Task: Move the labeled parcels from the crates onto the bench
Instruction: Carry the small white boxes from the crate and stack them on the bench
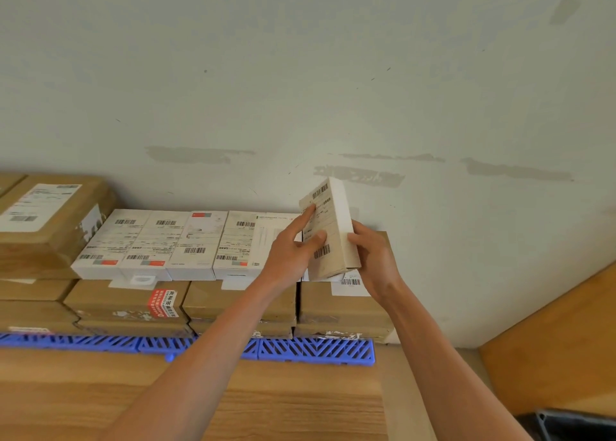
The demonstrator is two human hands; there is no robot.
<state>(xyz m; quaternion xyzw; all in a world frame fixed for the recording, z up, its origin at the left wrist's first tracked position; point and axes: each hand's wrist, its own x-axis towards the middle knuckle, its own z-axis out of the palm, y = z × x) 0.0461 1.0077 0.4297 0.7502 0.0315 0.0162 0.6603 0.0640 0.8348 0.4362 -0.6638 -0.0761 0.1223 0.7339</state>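
The wooden bench [266, 404] fills the nearest part of the view, and both forearms reach forward over it. Beyond the bench's far edge lies a blue slatted pallet strip [313, 350], taken here as the reference landmark.

Directly behind the pallet strip, brown cartons [233, 302] are stacked in layers; one carries a red warning sticker [162, 302]. On top of these cartons, above the strip, a row of white labeled parcels [173, 244] lies flat, side by side and touching, with barcode labels facing up.

Above the right end of the pallet strip, both hands hold one white parcel [333, 230] raised and tilted on edge, clear of the row. The left hand [293, 250] presses its thumb against the labeled face, with the index finger extended along that face. The right hand [373, 257] wraps its fingers around the parcel's right side and lower corner.

Far left of the strip, a larger brown carton [50, 220] with a white shipping label sits on the stack. Behind everything stands a pale wall [300, 74] with scuffed patches.
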